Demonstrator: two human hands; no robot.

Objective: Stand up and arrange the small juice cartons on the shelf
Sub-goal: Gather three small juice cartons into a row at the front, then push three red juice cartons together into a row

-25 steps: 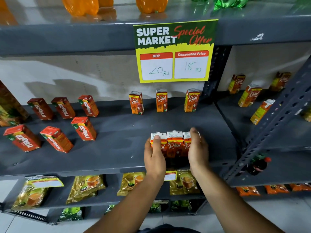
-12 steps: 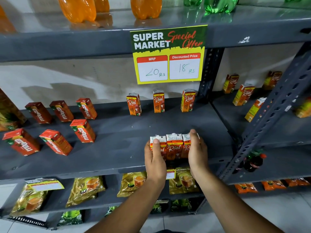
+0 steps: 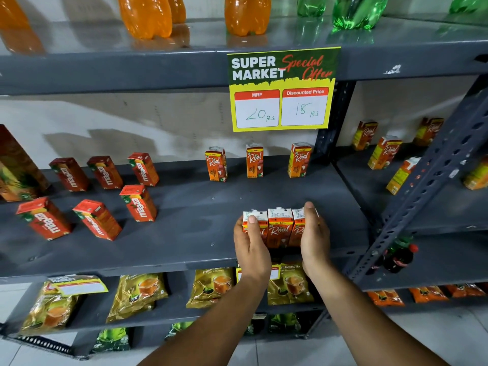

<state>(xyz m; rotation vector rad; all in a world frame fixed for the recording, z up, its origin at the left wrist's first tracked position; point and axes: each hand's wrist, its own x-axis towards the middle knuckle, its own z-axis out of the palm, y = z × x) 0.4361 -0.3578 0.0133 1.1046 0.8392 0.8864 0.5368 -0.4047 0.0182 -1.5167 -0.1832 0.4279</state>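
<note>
On the grey shelf (image 3: pixel 158 233), below the offer sign (image 3: pixel 282 88), the left hand (image 3: pixel 250 244) and right hand (image 3: pixel 314 239) squeeze 3 upright Real cartons (image 3: pixel 279 227) together. Judged step: squaring this row; next, release gently without toppling it.

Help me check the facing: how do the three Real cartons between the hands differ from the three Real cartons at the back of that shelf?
The front three Real cartons stand pressed side by side; the back three Real cartons stand spaced apart. The front ones sit near the shelf edge, squeezed between the left hand and right hand; the back ones are untouched by the wall. All are upright, orange, labels forward.
</note>
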